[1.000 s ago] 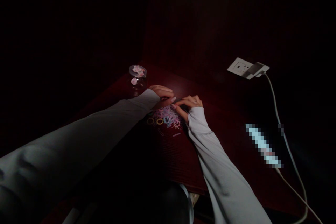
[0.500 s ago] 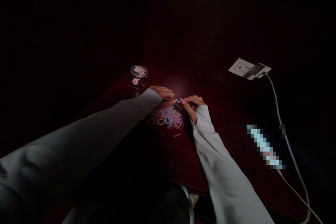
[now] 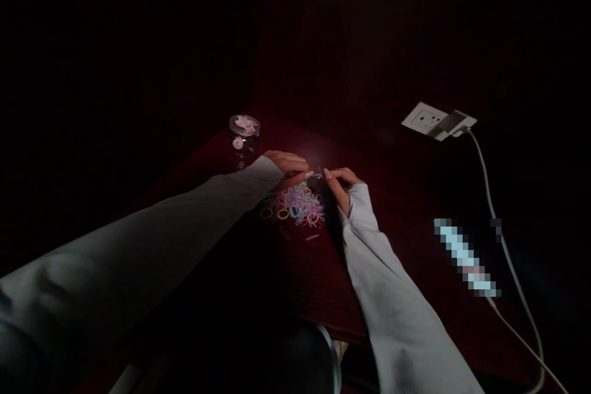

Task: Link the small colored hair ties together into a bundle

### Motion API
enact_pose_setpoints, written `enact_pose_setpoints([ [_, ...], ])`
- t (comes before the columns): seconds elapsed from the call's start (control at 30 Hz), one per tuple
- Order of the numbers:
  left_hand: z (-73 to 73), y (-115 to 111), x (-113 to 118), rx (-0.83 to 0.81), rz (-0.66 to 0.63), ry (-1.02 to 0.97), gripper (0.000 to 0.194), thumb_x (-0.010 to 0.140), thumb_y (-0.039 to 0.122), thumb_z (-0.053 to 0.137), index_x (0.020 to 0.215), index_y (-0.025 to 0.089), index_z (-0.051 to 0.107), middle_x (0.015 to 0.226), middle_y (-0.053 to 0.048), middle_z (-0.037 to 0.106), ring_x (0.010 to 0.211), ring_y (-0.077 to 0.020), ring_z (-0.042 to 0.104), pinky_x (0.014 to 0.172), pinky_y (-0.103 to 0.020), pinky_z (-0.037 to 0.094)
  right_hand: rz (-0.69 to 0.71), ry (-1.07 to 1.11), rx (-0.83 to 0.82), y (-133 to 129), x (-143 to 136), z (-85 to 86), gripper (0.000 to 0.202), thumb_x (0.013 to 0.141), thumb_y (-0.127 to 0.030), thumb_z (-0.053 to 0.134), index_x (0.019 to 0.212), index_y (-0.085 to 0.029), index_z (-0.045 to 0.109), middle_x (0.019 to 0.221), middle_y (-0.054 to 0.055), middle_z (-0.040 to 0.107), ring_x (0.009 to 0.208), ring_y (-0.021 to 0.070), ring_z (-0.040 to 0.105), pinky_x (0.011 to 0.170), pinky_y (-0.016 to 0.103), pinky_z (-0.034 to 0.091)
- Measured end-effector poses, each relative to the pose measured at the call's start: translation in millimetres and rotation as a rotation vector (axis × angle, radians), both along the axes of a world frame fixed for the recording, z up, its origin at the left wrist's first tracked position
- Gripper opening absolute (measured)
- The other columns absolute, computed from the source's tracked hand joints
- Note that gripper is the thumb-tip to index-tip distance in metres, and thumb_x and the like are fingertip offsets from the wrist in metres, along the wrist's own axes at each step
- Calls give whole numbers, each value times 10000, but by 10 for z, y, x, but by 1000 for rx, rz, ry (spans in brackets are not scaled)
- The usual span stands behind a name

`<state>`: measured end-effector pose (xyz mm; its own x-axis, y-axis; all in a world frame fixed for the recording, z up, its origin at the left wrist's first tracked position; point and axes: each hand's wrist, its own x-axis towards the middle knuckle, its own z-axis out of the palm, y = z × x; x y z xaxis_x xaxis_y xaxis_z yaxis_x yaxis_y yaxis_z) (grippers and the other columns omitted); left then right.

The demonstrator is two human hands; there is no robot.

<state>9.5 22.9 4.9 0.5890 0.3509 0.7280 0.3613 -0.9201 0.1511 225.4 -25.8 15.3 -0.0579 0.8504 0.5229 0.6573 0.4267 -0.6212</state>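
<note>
Quietly, over at the worktop (image 3: 318, 277), the left hand (image 3: 290, 166) has thumb and finger clamped on a small pale band (image 3: 317, 175), by the far side of a heap of coloured bands (image 3: 298, 204) set back from the near edge. The right hand (image 3: 344, 181) is at its other end; whether it grips, I can't tell. Near the far-left edge stands a lidded jar (image 3: 244, 135).

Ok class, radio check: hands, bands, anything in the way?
Left hand, right hand: apparently pinching small pale item. Coloured bands piled beneath. Lidded jar beyond left hand, not blocking.
</note>
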Motion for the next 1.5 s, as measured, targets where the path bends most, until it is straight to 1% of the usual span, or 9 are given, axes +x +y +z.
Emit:
enact_pose_setpoints([
  [0.23,3,21,-15,0,21,-44,369,1042,325,405,731,205,564,702,1,589,672,-131,535,674,-264,394,48,-276,-23,-56,52,33,358,938,-570,633,856,-271,813,927,52,762,951,247,623,937,436,416],
  [0.47,0,-2,2,8,-27,-35,345,1035,324,406,749,203,557,679,12,565,654,-125,518,653,-263,369,38,-114,-24,-147,-18,139,465,1007,-591,522,920,-255,832,951,46,777,941,226,627,943,407,409],
  [0.67,-12,-2,0,-2,-33,19,334,1023,332,406,756,204,560,678,19,563,651,-122,514,646,-256,366,68,-112,-9,-60,-10,52,421,945,-625,610,843,-269,810,876,34,753,903,233,619,911,410,408],
  [0.83,-5,-14,-6,-19,-27,29,331,1015,348,422,757,205,572,688,15,578,657,-121,523,645,-256,363,107,-143,-5,-26,4,16,411,956,-595,613,801,-259,791,852,29,729,850,214,599,890,400,406],
  [1.0,24,-40,-15,-31,-41,27,325,1003,332,437,738,203,573,661,18,565,638,-114,512,639,-255,357,50,-219,68,-43,31,48,427,992,-570,570,808,-246,778,856,34,724,858,209,597,867,381,393],
  [1.13,10,-23,-15,-14,-37,-7,366,1014,337,435,695,197,547,646,21,553,619,-111,496,625,-262,353,-9,-339,118,19,234,92,424,999,-577,554,864,-252,789,906,51,732,888,230,605,877,397,381],
  [1.27,-26,1,-2,19,-61,-42,393,1016,336,435,658,196,516,610,26,530,595,-110,477,611,-268,346,-243,-536,179,110,529,105,456,995,-600,541,872,-254,811,944,93,735,975,297,569,912,459,321],
  [1.37,-31,-4,4,27,-51,-43,385,1008,325,439,651,198,515,600,27,533,589,-110,479,613,-268,352,-320,-639,135,129,665,87,504,1007,-600,503,860,-245,829,946,116,739,985,314,546,909,475,302],
  [1.5,-18,-21,6,14,-15,-29,370,995,309,450,649,201,521,597,27,546,594,-112,496,628,-260,381,-293,-709,43,90,694,63,574,1024,-606,437,844,-233,834,925,119,758,1009,327,538,924,492,296],
])
